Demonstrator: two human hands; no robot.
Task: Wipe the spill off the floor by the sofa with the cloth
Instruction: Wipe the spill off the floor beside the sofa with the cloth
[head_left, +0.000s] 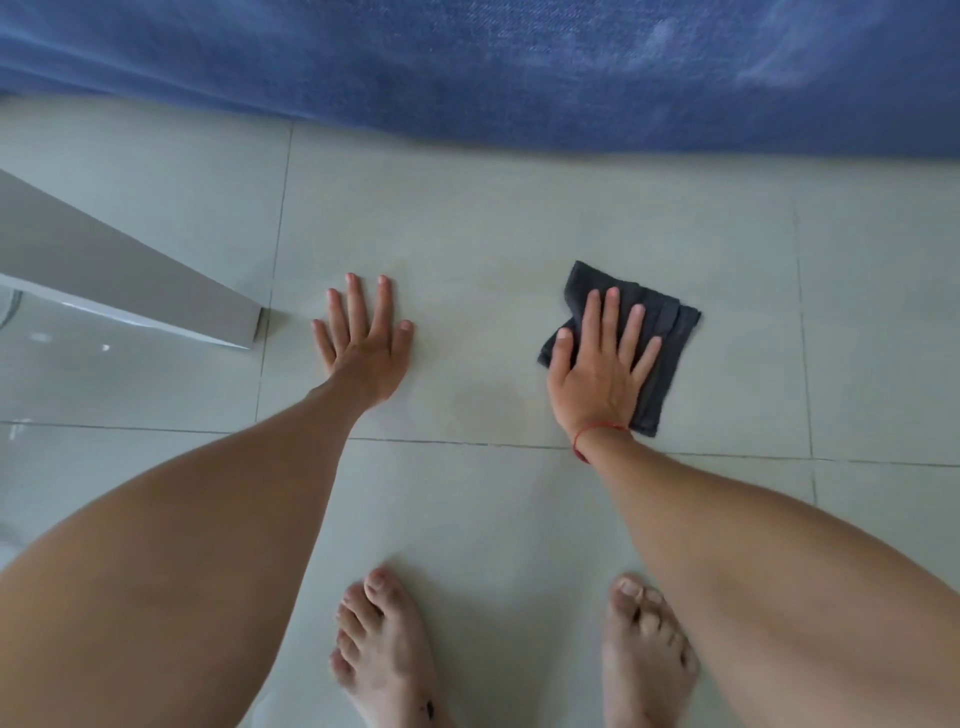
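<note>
A folded dark grey cloth (667, 338) lies flat on the pale tiled floor (467, 234) in front of the blue sofa (519, 67). My right hand (597, 364) presses down on the cloth with fingers spread, palm covering its left part. My left hand (363, 343) rests flat on the bare tile to the left, fingers apart, holding nothing. Between the two hands a faint yellowish, dull smear (483, 291) shows on the tile; its edges are hard to make out.
A grey table leg (130, 270) slants down to the floor just left of my left hand, with a glossy top at the left edge. My bare feet (384, 649) stand near the bottom of the view. The sofa front runs along the top.
</note>
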